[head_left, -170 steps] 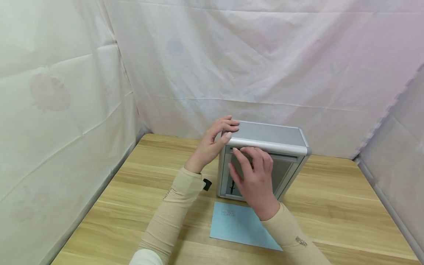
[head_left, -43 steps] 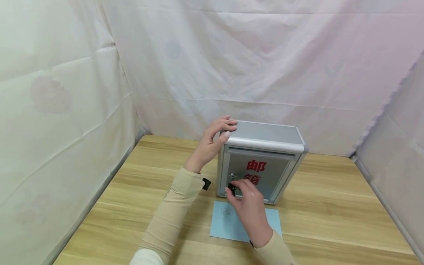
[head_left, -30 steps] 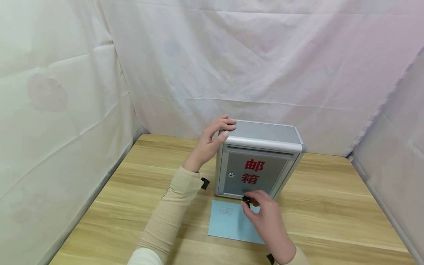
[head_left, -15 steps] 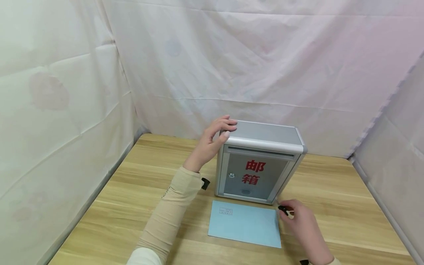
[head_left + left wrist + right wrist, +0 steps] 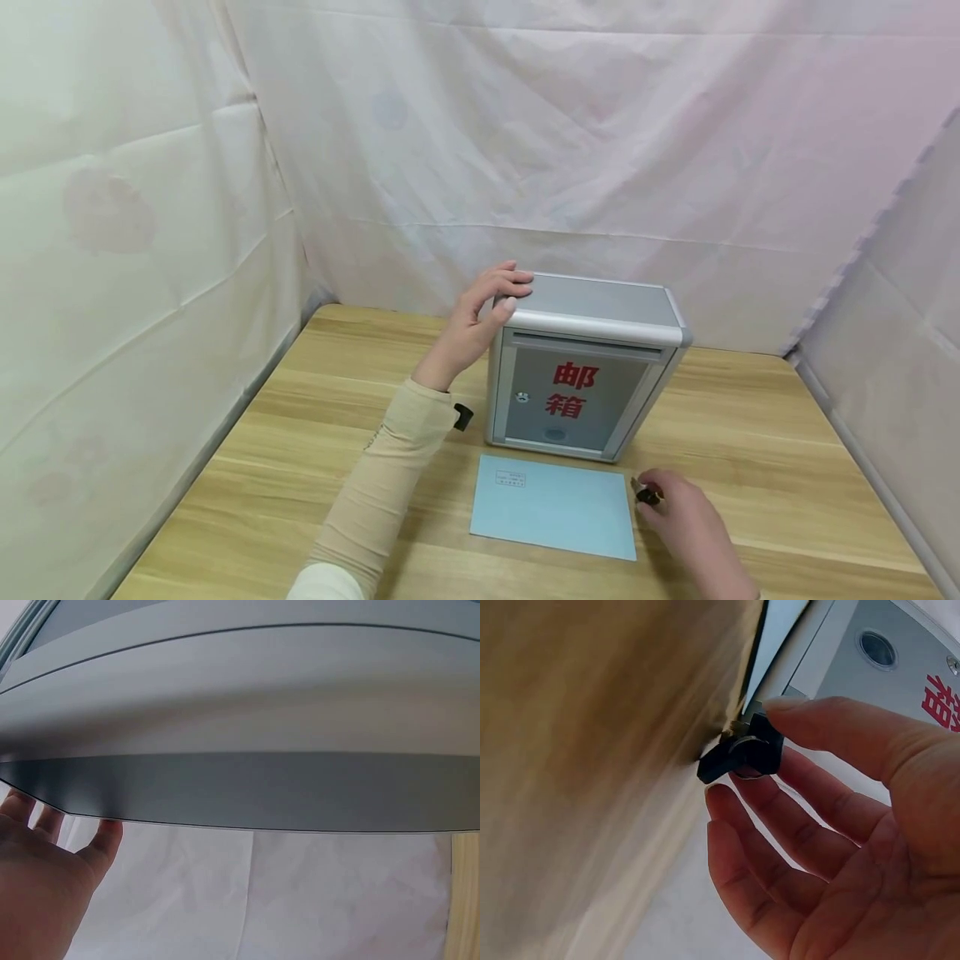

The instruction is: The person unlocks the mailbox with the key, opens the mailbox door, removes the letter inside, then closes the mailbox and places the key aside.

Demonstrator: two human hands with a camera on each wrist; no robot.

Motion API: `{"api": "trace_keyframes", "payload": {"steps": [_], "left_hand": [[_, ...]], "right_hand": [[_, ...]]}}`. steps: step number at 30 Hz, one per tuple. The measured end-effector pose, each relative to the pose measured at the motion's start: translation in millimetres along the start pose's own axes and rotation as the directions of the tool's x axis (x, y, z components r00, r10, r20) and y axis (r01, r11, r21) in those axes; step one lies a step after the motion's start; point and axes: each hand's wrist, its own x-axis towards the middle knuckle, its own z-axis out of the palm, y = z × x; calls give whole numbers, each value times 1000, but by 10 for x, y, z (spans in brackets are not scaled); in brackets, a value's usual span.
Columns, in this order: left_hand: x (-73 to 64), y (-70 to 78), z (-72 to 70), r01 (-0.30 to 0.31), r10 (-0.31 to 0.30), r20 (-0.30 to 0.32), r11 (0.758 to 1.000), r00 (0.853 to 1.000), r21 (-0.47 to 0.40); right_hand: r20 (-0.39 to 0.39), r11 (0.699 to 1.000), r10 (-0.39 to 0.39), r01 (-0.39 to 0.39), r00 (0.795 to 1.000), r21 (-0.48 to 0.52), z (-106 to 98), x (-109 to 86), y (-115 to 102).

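A silver-grey metal mailbox [image 5: 592, 302] stands upright on the table, with red characters on its door, a mail slot above them and a round lock [image 5: 522, 397] at the door's left. My left hand [image 5: 468, 321] rests on the box's top left corner, fingers over the top and thumb at the front edge. In the left wrist view its fingertips touch the panel's rim. My right hand [image 5: 686, 512] pinches black-headed keys [image 5: 754, 754] low over the table, right of a pale blue envelope [image 5: 553, 508]. The right wrist view shows thumb and fingers around the key heads.
The wooden table [image 5: 780, 467] extends on both sides of the box. Pale cloth [image 5: 480, 125] hangs behind it and at the left and right. A black strap end [image 5: 462, 416] sticks out at my left wrist.
My right hand has gone from the slot down to the lock, then away rightward with the keys, now beside the envelope near the tabletop. My left hand has stayed on the box's corner.
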Motion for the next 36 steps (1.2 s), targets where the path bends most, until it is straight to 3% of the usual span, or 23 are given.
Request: {"api": "trace_keyframes", "payload": {"steps": [12, 19, 27, 33, 36], "left_hand": [[2, 11, -14, 3, -3, 7, 1000, 1000, 6], [2, -2, -20, 2, -2, 7, 1000, 1000, 13], [-28, -2, -42, 33, -33, -1, 999, 999, 35], [-88, -48, -47, 47, -47, -4, 996, 999, 79], [-140, -126, -37, 41, -38, -21, 988, 999, 148]], "right_hand": [[38, 997, 6, -3, 999, -72, 89, 11, 32], [-37, 997, -21, 18, 999, -71, 7, -49, -12], [-113, 988, -156, 154, 981, -25, -36, -23, -351], [-103, 978, -208, 209, 973, -8, 11, 4, -667], [-105, 969, -245, 245, 964, -9, 29, 12, -770]]}}
